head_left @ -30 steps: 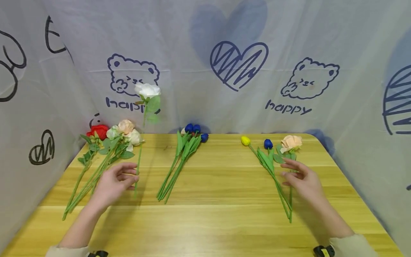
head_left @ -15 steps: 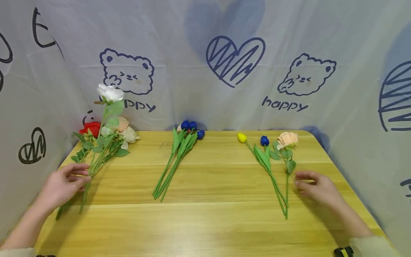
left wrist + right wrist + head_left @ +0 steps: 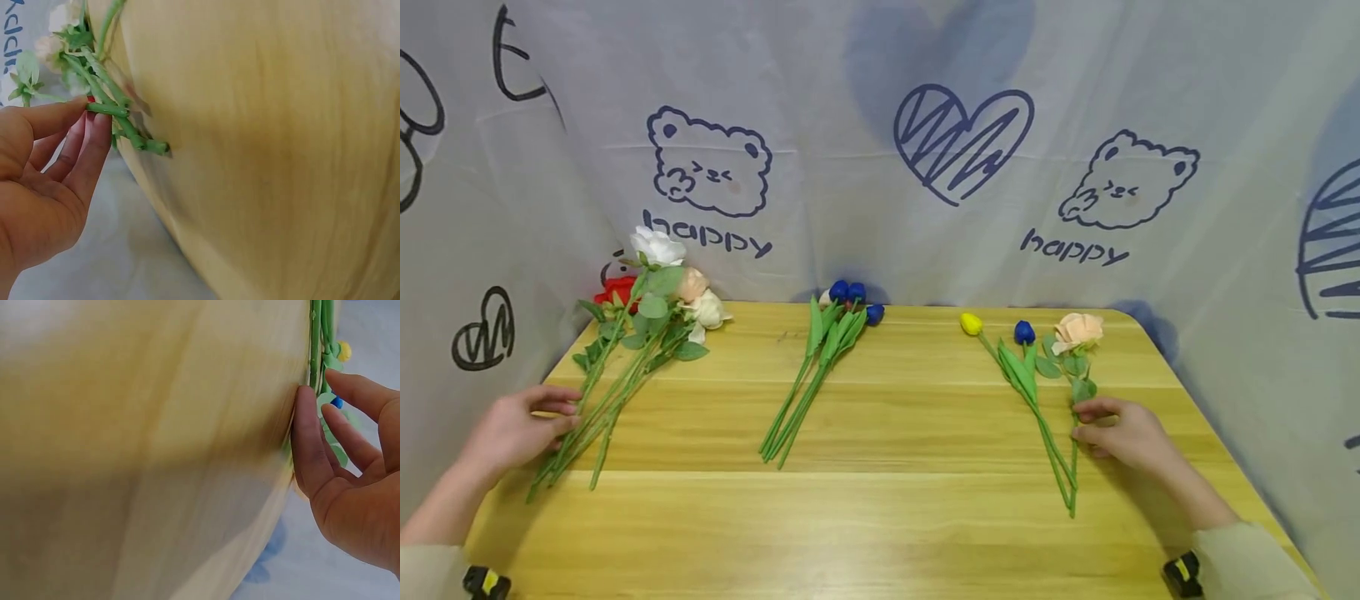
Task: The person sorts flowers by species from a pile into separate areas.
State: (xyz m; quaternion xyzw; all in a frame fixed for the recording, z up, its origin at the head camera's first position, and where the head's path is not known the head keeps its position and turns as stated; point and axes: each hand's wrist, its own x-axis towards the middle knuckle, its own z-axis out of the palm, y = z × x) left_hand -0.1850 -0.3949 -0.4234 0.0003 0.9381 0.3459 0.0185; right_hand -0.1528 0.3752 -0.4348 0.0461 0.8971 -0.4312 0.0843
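Note:
At the left, my left hand [image 3: 516, 429] pinches the stem of a white rose [image 3: 657, 247], its bloom rising above the other roses. In the left wrist view, thumb and fingertips meet on that green stem [image 3: 106, 109]. The bunch beneath has a red rose [image 3: 617, 291], a peach rose [image 3: 693, 284] and a cream rose [image 3: 706, 310]. On the right, my right hand [image 3: 1123, 433] is at the stem of another peach rose [image 3: 1078, 332]. In the right wrist view, its thumb and fingers stand apart, fingertips right by the green stems [image 3: 317, 344].
Several tulips with blue heads [image 3: 856, 292] lie in a bunch at the table's middle. A yellow tulip [image 3: 971, 323] and a blue tulip [image 3: 1024, 332] lie left of the right-hand rose. Printed cloth [image 3: 835, 192] hangs behind the wooden table [image 3: 880, 533].
My left hand has carried the white rose leftward and lowered it over the rose bunch. My right hand moved away from the peach rose's upper part, then came back to its stem lower down.

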